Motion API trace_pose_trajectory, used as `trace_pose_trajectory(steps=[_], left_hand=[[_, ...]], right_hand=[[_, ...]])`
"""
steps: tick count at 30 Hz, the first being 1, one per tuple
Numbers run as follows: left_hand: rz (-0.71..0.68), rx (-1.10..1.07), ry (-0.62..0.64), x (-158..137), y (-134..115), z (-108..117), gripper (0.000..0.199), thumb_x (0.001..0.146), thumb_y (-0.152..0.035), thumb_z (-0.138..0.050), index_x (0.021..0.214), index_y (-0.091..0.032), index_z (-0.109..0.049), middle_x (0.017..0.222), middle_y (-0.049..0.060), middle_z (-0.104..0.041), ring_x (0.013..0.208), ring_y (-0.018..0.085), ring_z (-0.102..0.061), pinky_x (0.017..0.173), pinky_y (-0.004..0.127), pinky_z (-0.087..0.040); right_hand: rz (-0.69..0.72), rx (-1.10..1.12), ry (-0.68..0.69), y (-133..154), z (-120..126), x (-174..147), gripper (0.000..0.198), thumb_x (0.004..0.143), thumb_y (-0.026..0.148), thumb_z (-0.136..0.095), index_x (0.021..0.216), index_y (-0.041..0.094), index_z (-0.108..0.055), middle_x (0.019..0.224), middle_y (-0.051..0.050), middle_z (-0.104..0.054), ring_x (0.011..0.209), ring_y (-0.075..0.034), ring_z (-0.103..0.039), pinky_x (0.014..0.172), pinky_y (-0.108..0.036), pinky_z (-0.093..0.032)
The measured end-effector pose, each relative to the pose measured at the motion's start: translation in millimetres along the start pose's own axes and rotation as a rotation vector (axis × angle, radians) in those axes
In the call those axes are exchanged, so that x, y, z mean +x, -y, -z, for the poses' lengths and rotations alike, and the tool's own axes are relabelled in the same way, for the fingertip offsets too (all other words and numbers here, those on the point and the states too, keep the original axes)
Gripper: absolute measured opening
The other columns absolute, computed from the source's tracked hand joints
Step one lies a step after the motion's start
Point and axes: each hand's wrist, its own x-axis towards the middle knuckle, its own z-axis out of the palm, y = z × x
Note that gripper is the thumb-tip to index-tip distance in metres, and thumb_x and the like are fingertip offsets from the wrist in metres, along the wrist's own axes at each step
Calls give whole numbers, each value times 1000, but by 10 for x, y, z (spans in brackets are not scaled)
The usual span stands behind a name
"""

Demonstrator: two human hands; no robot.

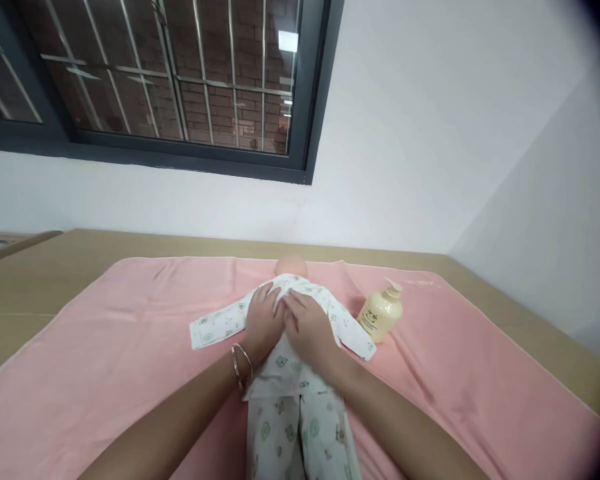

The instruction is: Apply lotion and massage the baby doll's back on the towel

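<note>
On the pink cloth (145, 360), nearest: patterned trousers (325, 433)
Chest: left hand (264, 319) and right hand (309, 328) lie flattened, fingers extended, on the doll's (291, 267) shirt (293, 368)
Bottle (381, 315): beside a sleeve (351, 329); could tip if the right hand swung outward

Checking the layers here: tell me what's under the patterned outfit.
Pink blanket shows around the patterned outfit, and a smooth, rounded form protrudes beyond its collar. Whatever else lies directly beneath the fabric is covered.
</note>
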Motion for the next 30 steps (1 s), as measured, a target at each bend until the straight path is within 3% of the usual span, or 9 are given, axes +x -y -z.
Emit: trace_pose_trajectory(steps=[3, 7, 10, 14, 21, 25, 28, 30], left_hand=[[16, -9, -34, -7, -78, 22, 31, 90, -26, -43, 112, -19, -63, 115, 11, -63, 111, 26, -54, 102, 46, -41], [96, -111, 44, 39, -57, -17, 35, 87, -24, -44, 118, -17, -60, 126, 11, -60, 121, 26, -50, 108, 47, -37], [146, -134, 135, 98, -3, -57, 45, 86, -23, -43, 129, -14, -53, 139, 13, -51, 134, 27, -39, 114, 49, -27], [91, -64, 196, 123, -41, -45, 48, 89, -28, -42, 135, -13, -47, 144, 14, -45, 140, 30, -30, 116, 54, -17], [-90, 155, 131, 54, -235, 102, 33, 93, -22, -35, 106, -18, -65, 116, 12, -65, 117, 26, -54, 107, 45, -35], [14, 149, 204, 148, -120, 109, 37, 93, -31, -40, 122, -13, -56, 129, 12, -58, 123, 25, -50, 108, 42, -35], [84, 220, 272, 178, -96, 120, 49, 93, -39, -41, 131, -9, -48, 137, 17, -51, 131, 29, -43, 110, 47, -31], [53, 280, 277, 145, -168, 143, 44, 95, -34, -37, 129, -9, -49, 136, 17, -52, 131, 29, -43, 110, 48, -30]], right_hand=[[-135, -70, -28, -194, -7, 123, 46, 91, 20, -34, 129, 10, -56, 136, -14, -50, 129, -26, -42, 114, -41, -26], [-232, -73, 62, -342, -69, 185, 52, 95, 32, -34, 140, 6, -44, 147, -15, -37, 138, -28, -29, 115, -45, -20], [-233, -35, 120, -447, -94, 255, 58, 97, 41, -33, 144, 7, -36, 151, -16, -29, 142, -29, -21, 115, -49, -15], [-181, -25, 151, -535, -50, 342, 54, 99, 41, -28, 143, 11, -38, 150, -13, -32, 142, -24, -23, 116, -48, -12], [-264, -221, 210, -166, 47, 170, 52, 97, 29, -28, 141, 2, -41, 142, -22, -42, 137, -30, -32, 112, -42, -24], [-281, -168, 242, -315, 84, 264, 51, 99, 31, -25, 141, 9, -42, 145, -15, -41, 137, -24, -33, 112, -37, -24], [-332, -167, 242, -483, 90, 362, 56, 99, 39, -25, 142, 6, -39, 146, -18, -37, 138, -26, -30, 113, -39, -21], [-346, -181, 240, -461, 87, 348, 58, 99, 38, -26, 143, 3, -37, 146, -21, -36, 138, -29, -29, 113, -42, -19]])
